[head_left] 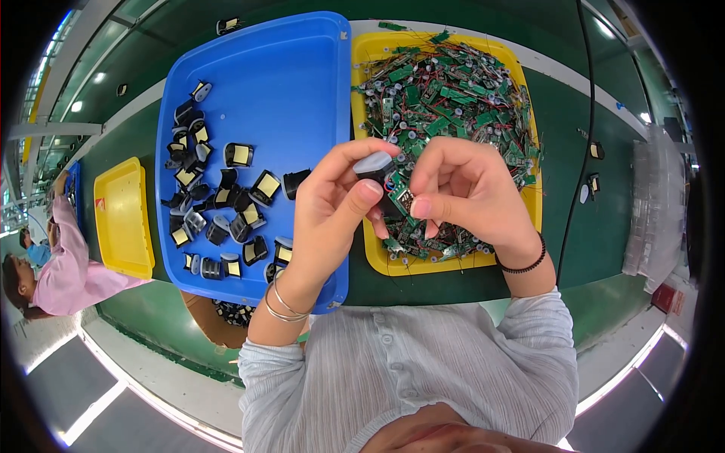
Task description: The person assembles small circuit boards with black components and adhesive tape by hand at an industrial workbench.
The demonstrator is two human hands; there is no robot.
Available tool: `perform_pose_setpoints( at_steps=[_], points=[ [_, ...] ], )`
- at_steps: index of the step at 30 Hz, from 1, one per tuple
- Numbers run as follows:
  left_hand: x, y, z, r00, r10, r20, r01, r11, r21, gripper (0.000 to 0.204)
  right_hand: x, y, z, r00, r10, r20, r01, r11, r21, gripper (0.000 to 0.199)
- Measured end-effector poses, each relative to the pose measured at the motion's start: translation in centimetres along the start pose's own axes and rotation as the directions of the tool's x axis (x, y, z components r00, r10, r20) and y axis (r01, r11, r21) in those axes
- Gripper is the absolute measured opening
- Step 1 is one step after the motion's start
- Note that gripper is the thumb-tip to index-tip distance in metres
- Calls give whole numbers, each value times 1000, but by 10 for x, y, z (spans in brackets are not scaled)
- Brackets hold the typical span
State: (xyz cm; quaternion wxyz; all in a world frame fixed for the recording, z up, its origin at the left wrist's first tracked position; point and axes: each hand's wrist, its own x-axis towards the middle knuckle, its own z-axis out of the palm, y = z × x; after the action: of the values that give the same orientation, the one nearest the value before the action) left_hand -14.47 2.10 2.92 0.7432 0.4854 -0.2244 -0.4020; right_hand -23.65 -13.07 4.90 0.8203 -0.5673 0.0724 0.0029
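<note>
Between the finger and thumb of my left hand (328,200) is a small black plastic housing with a grey cap (374,163). My right hand (464,189) is closed, its thumb and fingers pinching a small green circuit board (402,198) against the housing's side. Short red and blue wires show between board and housing; how far the board sits inside is hidden by my fingers. Both hands are held above the gap between a blue tray (264,98) and a yellow tray (538,215). Many loose circuit boards (445,106) are heaped in the yellow tray.
Several black housings (239,155) with pale yellow pads lie in the blue tray's left and lower parts. Farther left are another yellow tray (121,219) and a person in pink (72,260). A black cable (587,113) crosses the green table (559,113). A cardboard box (204,317) stands below.
</note>
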Motion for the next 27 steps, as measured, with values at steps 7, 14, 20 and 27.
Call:
perform_pose_setpoints(
  at_steps=[7, 14, 20, 27],
  points=[
    [0, -5, 11, 980, 161, -120, -139, 974, 177, 43, -1, -2, 4, 998, -26, -61, 24, 999, -33, 13],
    [-6, -6, 6, 966, 257, -31, -250, 957, 148, 32, -3, -1, 3, 999, -7, -50, 4, 998, -63, 13],
    [-3, -11, -7, 964, 245, 107, -265, 924, 274, 50, -6, -3, 7, 996, 32, -87, -42, 992, -120, 10],
    [5, -10, 9, 957, 257, 132, -282, 931, 233, 63, -10, 9, 22, 854, -521, -17, 278, 483, -830, 15]
  ],
)
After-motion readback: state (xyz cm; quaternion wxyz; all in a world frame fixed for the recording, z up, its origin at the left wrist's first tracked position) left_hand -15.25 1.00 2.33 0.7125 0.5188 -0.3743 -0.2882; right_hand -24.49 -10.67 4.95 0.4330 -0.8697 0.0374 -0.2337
